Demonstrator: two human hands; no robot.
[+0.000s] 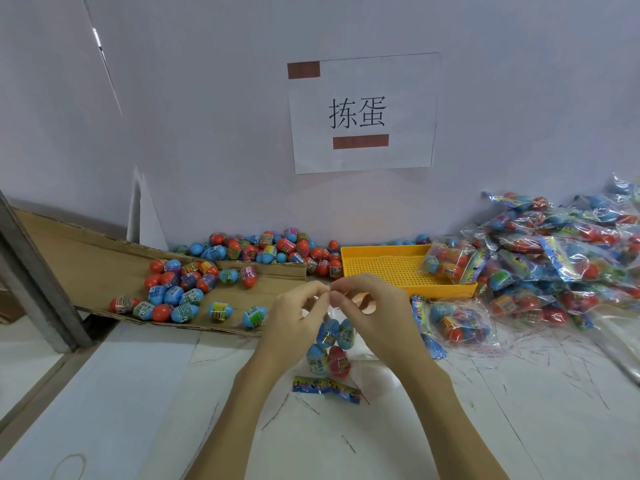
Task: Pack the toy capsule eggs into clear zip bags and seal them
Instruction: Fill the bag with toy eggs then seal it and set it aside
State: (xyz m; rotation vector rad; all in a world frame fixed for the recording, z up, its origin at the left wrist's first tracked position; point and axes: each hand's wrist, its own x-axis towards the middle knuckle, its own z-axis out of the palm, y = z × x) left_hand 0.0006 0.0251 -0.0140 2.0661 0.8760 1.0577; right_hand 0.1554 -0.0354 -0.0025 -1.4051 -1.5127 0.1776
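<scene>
A clear bag [330, 348] hangs between my hands, holding several blue and red capsule eggs, with a printed header card at its lower end. My left hand [294, 317] and my right hand [370, 306] both pinch the bag's top edge, fingertips almost touching above the table. Loose capsule eggs [194, 282] in red and blue lie scattered on a flattened cardboard sheet [86, 261] to the left and piled against the wall.
A yellow perforated tray [384, 268] sits behind my hands with one filled bag in it. A filled bag [457, 320] lies right of my right hand. A big heap of filled bags [568, 251] covers the right side. A rubber band [69, 465] lies front left.
</scene>
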